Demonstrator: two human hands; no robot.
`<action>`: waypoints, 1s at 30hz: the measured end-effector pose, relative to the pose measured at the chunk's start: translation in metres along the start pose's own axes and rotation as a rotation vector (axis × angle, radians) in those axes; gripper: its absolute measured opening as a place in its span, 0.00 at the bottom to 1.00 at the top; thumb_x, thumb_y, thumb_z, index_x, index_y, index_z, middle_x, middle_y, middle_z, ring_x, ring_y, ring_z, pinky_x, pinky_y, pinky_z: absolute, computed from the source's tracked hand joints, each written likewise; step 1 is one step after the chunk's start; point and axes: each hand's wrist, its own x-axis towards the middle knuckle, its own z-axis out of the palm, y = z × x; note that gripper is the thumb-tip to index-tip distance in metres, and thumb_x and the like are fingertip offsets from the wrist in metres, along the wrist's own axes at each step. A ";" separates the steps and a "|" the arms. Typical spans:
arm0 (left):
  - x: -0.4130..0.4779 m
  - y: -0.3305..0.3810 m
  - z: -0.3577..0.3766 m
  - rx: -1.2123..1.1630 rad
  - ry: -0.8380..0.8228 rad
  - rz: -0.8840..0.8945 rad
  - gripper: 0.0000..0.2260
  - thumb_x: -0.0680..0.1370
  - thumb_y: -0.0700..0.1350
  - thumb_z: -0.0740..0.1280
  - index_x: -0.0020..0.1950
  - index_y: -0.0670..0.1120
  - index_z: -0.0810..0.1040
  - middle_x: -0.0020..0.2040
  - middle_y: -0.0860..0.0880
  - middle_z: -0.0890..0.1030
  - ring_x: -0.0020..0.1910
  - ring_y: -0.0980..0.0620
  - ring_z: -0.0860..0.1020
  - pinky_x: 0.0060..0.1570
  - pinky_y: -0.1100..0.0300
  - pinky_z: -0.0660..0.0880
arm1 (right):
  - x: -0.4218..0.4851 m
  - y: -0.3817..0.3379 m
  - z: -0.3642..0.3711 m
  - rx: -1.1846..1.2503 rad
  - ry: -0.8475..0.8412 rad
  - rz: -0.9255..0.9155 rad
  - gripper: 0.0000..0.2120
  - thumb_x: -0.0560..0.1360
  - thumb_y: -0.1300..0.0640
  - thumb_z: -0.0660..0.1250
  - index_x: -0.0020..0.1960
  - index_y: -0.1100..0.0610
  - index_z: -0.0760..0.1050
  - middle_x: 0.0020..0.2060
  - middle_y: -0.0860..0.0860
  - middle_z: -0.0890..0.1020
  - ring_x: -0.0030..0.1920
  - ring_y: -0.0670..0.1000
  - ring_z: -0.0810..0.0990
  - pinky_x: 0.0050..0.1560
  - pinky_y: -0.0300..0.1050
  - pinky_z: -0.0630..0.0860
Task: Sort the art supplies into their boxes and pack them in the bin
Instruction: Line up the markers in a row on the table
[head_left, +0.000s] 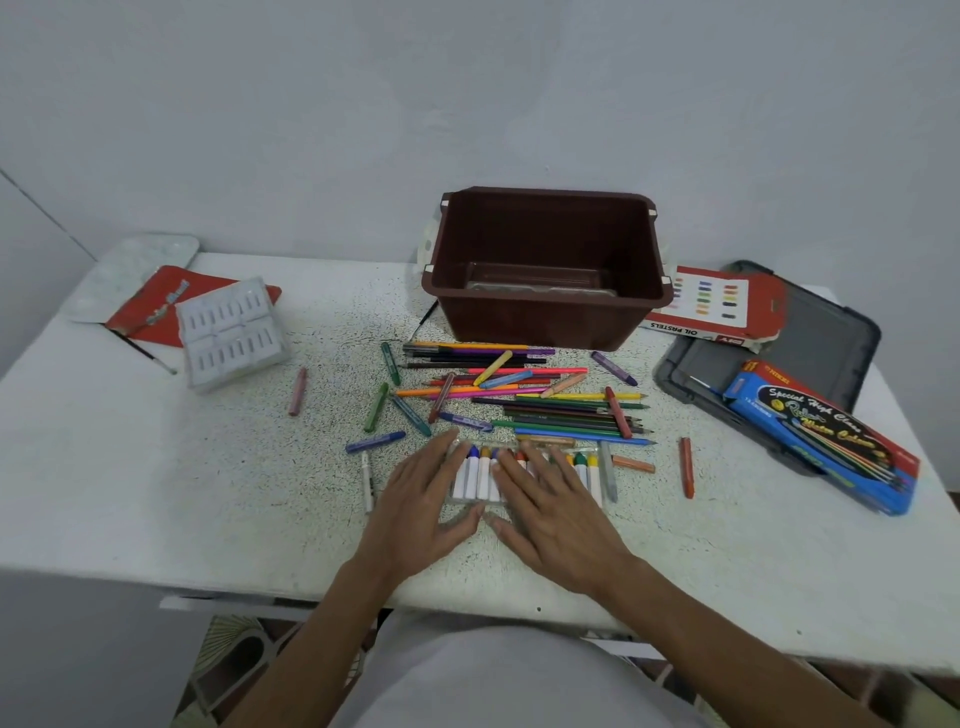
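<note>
Far left of the frame you've got a pale plastic paint palette (140, 260), a glossy red packet (161, 301) and a white moulded tray (234, 332) with rows of little slots, all sitting untouched on the speckled table (156, 467). A lone pink crayon (297, 391) lies just right of the tray.

Lower centre is where the action is. Your left hand (421, 504) lies flat on the left end of a clear plastic case (480, 475) of white-barrelled markers with coloured tips. Its fingers are straight and close together, and the thumb is at the near edge. Your right hand (550, 514) covers the rest of the case, palm down, fingers straight and slightly fanned. Neither hand is pinching anything.

Looks to me like you're squaring up or pressing that set shut; I can't tell if a lid is on it. Next you'd need to curl your fingers under the thin, slippery edges and carry it level up to the brown bin (545, 312) at centre top. The bin is deep with smooth walls, and something clear is lying at the bottom.

Between case and bin sits a loose pile of pencils and waxy crayons (545, 405), round and likely to roll, so there's plenty of sorting left.

Right side: a flat red oil pastels box (711, 306), a dark grey lid (831, 332), and a long blue cardboard pencil box (821, 436), all waiting.
</note>
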 end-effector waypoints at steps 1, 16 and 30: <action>0.000 -0.001 0.001 0.005 -0.001 0.038 0.29 0.78 0.56 0.66 0.75 0.44 0.69 0.76 0.46 0.67 0.75 0.48 0.65 0.69 0.49 0.68 | -0.001 0.000 0.001 -0.009 -0.003 -0.010 0.30 0.83 0.41 0.49 0.77 0.59 0.62 0.76 0.55 0.64 0.77 0.59 0.57 0.75 0.62 0.57; 0.000 -0.003 0.005 0.055 -0.066 0.132 0.23 0.81 0.55 0.62 0.72 0.46 0.73 0.74 0.52 0.70 0.76 0.50 0.64 0.62 0.47 0.73 | -0.001 0.002 0.005 -0.089 -0.015 -0.042 0.30 0.83 0.41 0.49 0.77 0.60 0.61 0.75 0.58 0.65 0.73 0.63 0.65 0.69 0.63 0.66; 0.004 0.021 0.014 0.193 -0.138 0.269 0.28 0.83 0.57 0.57 0.77 0.41 0.63 0.78 0.46 0.61 0.78 0.49 0.58 0.72 0.47 0.64 | -0.027 0.017 0.002 -0.043 0.025 0.107 0.35 0.82 0.36 0.49 0.78 0.60 0.57 0.78 0.56 0.59 0.78 0.57 0.53 0.74 0.58 0.58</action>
